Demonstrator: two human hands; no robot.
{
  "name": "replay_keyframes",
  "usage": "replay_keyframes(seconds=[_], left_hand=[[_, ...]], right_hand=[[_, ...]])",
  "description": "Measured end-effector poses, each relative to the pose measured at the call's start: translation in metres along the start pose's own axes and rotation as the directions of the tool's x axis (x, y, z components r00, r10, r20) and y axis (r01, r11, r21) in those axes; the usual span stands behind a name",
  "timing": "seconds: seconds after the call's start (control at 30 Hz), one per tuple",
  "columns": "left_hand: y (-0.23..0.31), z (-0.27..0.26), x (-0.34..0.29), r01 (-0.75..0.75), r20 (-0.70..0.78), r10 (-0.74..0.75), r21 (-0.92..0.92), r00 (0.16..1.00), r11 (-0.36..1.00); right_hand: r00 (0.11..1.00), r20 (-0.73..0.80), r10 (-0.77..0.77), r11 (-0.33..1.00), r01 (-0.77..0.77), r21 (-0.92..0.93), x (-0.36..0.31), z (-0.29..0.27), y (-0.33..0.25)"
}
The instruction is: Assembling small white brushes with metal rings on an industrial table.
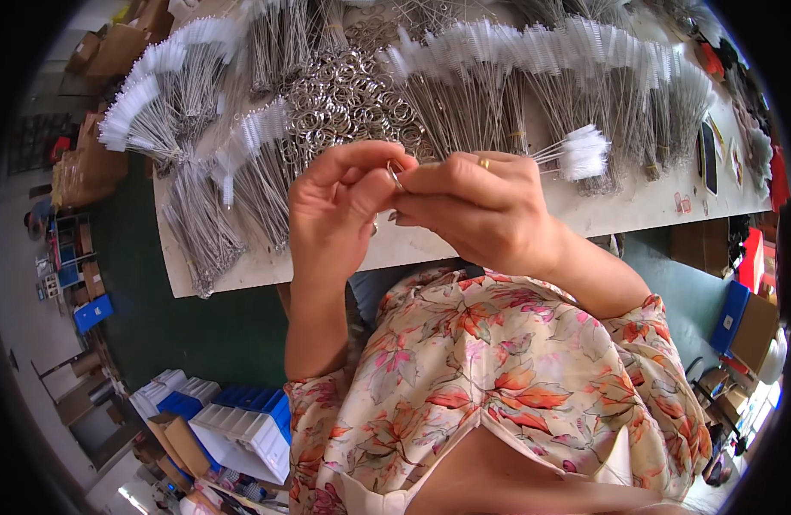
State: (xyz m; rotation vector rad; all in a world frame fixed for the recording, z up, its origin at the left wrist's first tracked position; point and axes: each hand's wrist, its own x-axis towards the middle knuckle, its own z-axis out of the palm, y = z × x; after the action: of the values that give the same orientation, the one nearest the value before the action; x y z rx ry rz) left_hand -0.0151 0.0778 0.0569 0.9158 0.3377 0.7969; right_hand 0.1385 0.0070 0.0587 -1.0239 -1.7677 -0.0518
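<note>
My left hand [340, 193] is closed, its thumb and index finger pinching a small shiny split ring [396, 176]. From the right, my right hand [490, 202] meets it, fingertips closed at the ring's other side. Several wire-stemmed brushes [583, 153] with white bristle heads stick out to the right from behind my right hand. Their stems run into that hand, and their far ends are hidden by my fingers. A second bit of shiny metal [375, 225] shows below my left fingers; its kind is unclear. Just beyond my hands lies a heap of loose metal rings [344, 103].
Bundles of white-bristled wire brushes lie on the pale table [584, 210], in a long row at the right [533, 69] and in groups at the left [198, 206]. A dark phone-like slab [709, 159] rests near the right edge. White and blue bins [241, 433] stand behind me, lower left.
</note>
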Motion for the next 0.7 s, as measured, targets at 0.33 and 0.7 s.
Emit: replay_keyframes(seconds=[0.33, 0.7], left_hand=[[0.023, 0.014, -0.022, -0.377, 0.123, 0.433, 0.732, 0.893, 0.568], [0.020, 0.016, -0.018, -0.447, 0.266, 0.539, 0.862, 0.799, 0.239]], right_hand=[[0.981, 0.111, 0.156, 0.937, -0.183, 0.297, 0.010, -0.006, -0.011], [0.530, 0.559, 0.638, 0.056, -0.755, 0.653, 0.025, -0.012, -0.015]])
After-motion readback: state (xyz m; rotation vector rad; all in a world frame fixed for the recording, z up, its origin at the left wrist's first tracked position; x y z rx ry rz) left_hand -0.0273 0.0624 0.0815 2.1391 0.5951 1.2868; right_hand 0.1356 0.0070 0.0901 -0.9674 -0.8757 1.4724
